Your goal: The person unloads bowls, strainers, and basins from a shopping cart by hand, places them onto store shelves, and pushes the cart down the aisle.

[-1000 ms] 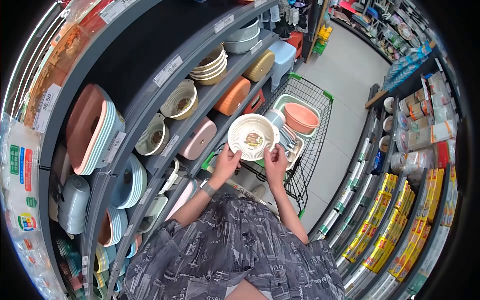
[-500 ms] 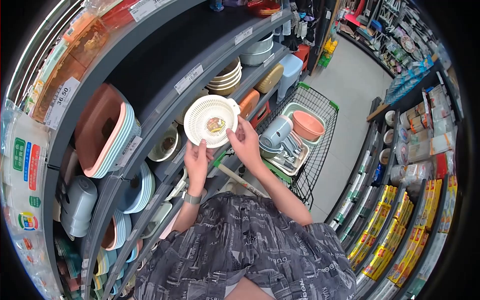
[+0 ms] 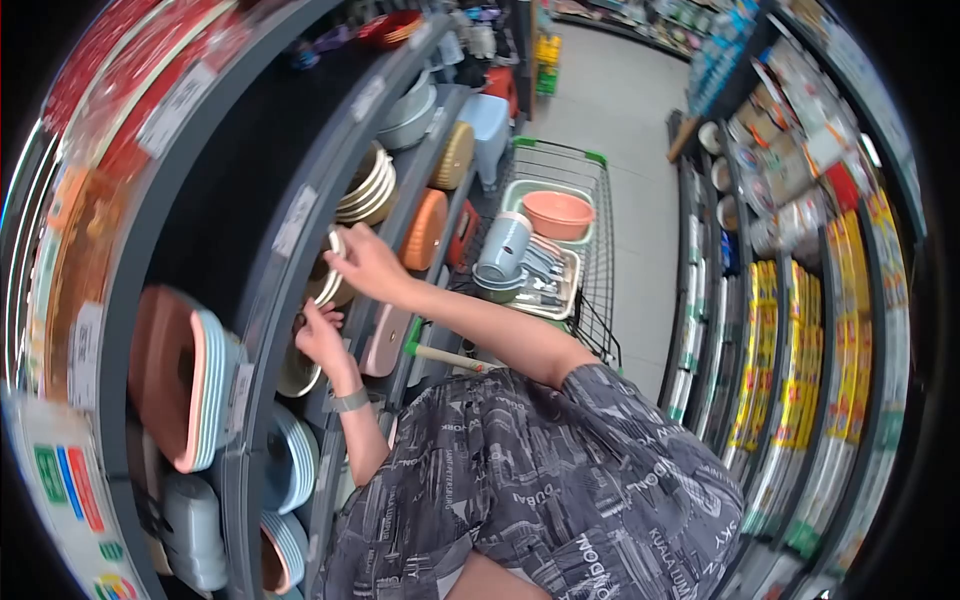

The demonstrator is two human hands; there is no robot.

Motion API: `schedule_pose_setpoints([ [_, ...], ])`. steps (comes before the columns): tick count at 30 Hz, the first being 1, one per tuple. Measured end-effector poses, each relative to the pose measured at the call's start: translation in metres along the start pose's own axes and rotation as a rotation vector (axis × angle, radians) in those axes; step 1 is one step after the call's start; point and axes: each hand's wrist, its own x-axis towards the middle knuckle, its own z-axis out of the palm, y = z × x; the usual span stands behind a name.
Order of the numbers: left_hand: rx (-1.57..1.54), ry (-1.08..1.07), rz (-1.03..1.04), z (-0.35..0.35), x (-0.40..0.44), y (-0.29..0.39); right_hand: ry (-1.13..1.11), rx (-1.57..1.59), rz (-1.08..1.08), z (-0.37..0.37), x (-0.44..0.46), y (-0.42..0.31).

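Observation:
A cream strainer basket (image 3: 328, 272), seen nearly edge-on, is at the shelf among other cream baskets. My right hand (image 3: 368, 262) pinches its upper rim near the handle. My left hand (image 3: 324, 338) is at its lower edge, fingers bent and partly hidden, so its hold is unclear. Just above stands a stack of cream bowls (image 3: 370, 190). Below my left hand another strainer basket (image 3: 296, 372) is partly covered. An orange stool (image 3: 425, 230) and a pink stool (image 3: 385, 340) sit on the shelf to the right.
A shopping cart (image 3: 598, 190) stands ahead, holding a pink basin (image 3: 558, 215), blue-grey cups (image 3: 503, 247) and a white tray (image 3: 570, 285) of utensils. Shelves with yellow boxes (image 3: 800, 350) line the right side. Stacked pink and blue trays (image 3: 205, 390) are at the left.
The cream basket has gone from in front of me to the left shelf, and turned edge-on. Both hands moved left with it. The view has shifted, bringing the cart's contents further left.

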Motion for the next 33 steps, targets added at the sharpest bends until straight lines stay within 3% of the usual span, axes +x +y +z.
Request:
schedule_pose_setpoints([
  [3, -0.006, -0.048, -0.036, -0.003, 0.021, -0.027, -0.034, -0.047, 0.08, 0.006, 0.002, 0.006],
  [9, 0.034, -0.182, -0.11, 0.007, -0.018, -0.002, -0.01, -0.148, 0.112, 0.001, -0.016, 0.026],
  [11, 0.014, -0.058, -0.019, 0.007, -0.036, -0.007, 0.032, -0.131, 0.117, -0.013, -0.032, 0.031],
  [13, 0.035, -0.124, 0.005, 0.0, -0.047, -0.017, 0.068, -0.112, 0.115, -0.031, -0.049, 0.043],
  [15, 0.053, -0.363, 0.029, -0.008, -0.054, -0.032, 0.079, -0.138, 0.131, -0.055, -0.075, 0.062],
  [19, 0.072, -0.527, -0.071, -0.015, -0.053, -0.083, 0.15, -0.274, 0.193, -0.12, -0.132, 0.098],
  [23, 0.14, -0.63, -0.168, -0.005, -0.054, -0.1, 0.268, -0.344, 0.507, -0.202, -0.193, 0.122],
  [25, 0.168, -0.659, -0.168, 0.005, -0.053, -0.099, 0.448, -0.403, 0.588, -0.236, -0.227, 0.133],
  [29, 0.335, -0.713, -0.057, 0.033, -0.037, -0.117, 0.509, -0.665, 0.818, -0.297, -0.288, 0.132],
  [30, 0.495, -0.719, 0.106, 0.043, -0.035, -0.12, 0.513, -0.665, 0.821, -0.301, -0.303, 0.131],
  [31, 0.652, -0.72, 0.272, 0.051, -0.033, -0.128, 0.512, -0.86, 0.744, -0.3, -0.32, 0.128],
  [32, 0.73, -0.749, 0.284, 0.058, -0.023, -0.156, 0.507, -1.053, 0.66, -0.297, -0.335, 0.126],
  [33, 0.728, -0.755, 0.288, 0.061, -0.02, -0.192, 0.514, -1.055, 0.662, -0.293, -0.346, 0.126],
])
